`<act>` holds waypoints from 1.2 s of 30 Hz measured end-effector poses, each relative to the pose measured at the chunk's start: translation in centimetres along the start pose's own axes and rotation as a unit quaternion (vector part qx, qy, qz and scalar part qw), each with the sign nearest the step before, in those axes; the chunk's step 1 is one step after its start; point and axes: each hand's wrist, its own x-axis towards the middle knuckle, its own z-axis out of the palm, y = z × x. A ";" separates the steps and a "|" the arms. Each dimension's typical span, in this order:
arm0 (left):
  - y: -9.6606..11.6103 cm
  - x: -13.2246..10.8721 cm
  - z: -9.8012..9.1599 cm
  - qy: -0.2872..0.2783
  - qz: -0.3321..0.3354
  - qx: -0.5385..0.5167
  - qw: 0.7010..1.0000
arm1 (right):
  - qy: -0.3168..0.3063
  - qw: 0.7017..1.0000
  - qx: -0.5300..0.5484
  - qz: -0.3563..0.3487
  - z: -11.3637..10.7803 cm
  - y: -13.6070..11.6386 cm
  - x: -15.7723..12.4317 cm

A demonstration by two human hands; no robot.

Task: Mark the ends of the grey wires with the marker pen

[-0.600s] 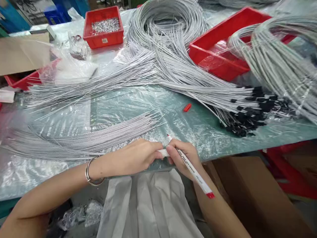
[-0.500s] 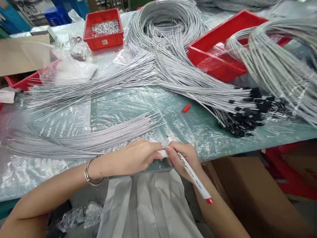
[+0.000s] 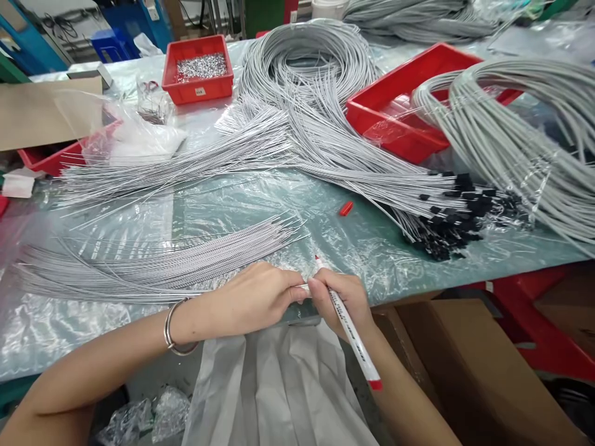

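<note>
My left hand (image 3: 255, 296), with a metal bangle at its wrist, is closed around thin white wires (image 3: 304, 287) at the near edge of the table. A short stretch of them shows between my two hands. My right hand (image 3: 344, 300) grips a white marker pen (image 3: 356, 344) with a red end. Its red tip points up and away from me, and the right fingertips also touch the wires. Just beyond my left hand lies a loose bundle of thin grey-white wires (image 3: 186, 263). A red pen cap (image 3: 346, 208) rests on the plastic-covered table farther off.
Long wires with black connectors (image 3: 450, 229) spread to the right. Behind them are a big wire coil (image 3: 307, 49), a red bin (image 3: 199, 93) of small metal parts, a tilted red tray (image 3: 390, 127) and another coil (image 3: 520, 136). A cardboard box (image 3: 478, 359) stands below the table edge.
The visible strip of wires between my hands has become narrower and shorter. The marker's rear end has swung slightly left. My head view has shifted a little; things on the table stay put.
</note>
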 end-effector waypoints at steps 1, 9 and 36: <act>0.1 0.0 0.0 0.002 -0.002 -0.007 1.000 | 0.000 1.000 0.002 0.000 0.1 0.0 0.0; -1.5 0.5 -0.1 -0.023 -0.053 -0.072 0.996 | 0.127 0.982 0.106 0.089 -0.3 1.0 -1.0; -4.3 2.2 1.2 -0.137 -0.142 -0.151 0.969 | 0.132 0.987 -0.088 0.025 1.2 1.3 -2.7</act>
